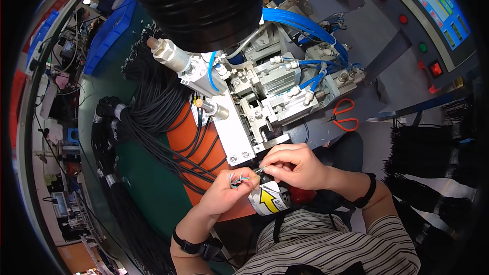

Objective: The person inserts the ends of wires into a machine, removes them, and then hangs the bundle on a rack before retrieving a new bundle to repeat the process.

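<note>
In front of my body, my left hand [223, 193] is closed in a pinch on a cluster of thin coloured wires [237, 179], with blue-green and reddish ends sticking out above the fingers. Right beside it, my right hand [300, 167] is also pinched, its thumb and forefinger on the fine wire ends [261, 169] that show between both hands. The fingertips nearly meet. Just below them sits a white part with a yellow arrow [270, 201]. A metal fixture with a white plate [233, 140] stands directly beyond my hands.
Bundles of black cables [147, 114] spread across the orange mat [204, 147] and green surface [145, 193] at left. Red-handled scissors [345, 117] lie right of the fixture. Blue air hoses [305, 23], a control screen [433, 2] and hanging black cable bundles [420, 147] are further right.
</note>
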The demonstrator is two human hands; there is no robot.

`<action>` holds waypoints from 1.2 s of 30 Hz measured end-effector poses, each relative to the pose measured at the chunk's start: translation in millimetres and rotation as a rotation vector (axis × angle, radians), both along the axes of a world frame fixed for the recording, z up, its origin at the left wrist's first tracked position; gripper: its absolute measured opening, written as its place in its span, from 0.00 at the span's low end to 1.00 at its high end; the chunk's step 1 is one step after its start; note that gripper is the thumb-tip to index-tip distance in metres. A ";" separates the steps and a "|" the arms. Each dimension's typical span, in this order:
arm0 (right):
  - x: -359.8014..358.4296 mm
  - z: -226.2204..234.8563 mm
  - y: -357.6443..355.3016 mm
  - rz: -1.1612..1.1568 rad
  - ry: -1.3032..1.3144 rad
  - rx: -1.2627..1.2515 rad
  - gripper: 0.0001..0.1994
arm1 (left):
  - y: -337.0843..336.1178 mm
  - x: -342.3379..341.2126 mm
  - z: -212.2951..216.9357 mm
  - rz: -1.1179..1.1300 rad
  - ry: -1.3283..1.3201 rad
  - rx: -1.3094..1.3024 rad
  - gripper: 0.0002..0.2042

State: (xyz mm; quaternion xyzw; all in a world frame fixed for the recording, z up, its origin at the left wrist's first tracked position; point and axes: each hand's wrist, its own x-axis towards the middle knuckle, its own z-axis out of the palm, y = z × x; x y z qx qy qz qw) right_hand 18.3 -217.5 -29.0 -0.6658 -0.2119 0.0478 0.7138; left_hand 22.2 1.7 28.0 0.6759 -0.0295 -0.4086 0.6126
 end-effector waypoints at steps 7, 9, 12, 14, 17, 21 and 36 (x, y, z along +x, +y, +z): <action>-0.2 14.0 -3.3 -0.181 -0.547 -0.691 0.06 | -18.8 -24.0 -10.4 -0.172 -1.047 0.475 0.12; 1.0 14.5 -4.7 -0.156 -0.518 -0.745 0.06 | -21.9 -24.7 -6.0 -0.271 -1.308 0.604 0.19; 0.3 11.0 -5.6 -0.136 -0.496 -0.756 0.05 | -19.1 -24.9 -12.7 -0.276 -1.341 0.600 0.22; 0.2 6.7 -5.7 -0.122 -0.486 -0.723 0.05 | -17.7 -24.5 -13.5 -0.279 -1.358 0.600 0.24; -1.0 5.1 -5.1 -0.128 -0.494 -0.732 0.05 | -18.0 -22.0 -10.3 -0.329 -1.370 0.582 0.23; -3.9 0.6 -2.7 -0.158 -0.502 -0.737 0.05 | -20.6 -21.6 -4.7 -0.422 -1.386 0.633 0.23; 0.1 -0.2 -3.4 -0.193 -0.461 -0.663 0.03 | -24.5 -19.2 -2.8 -0.378 -1.399 0.719 0.21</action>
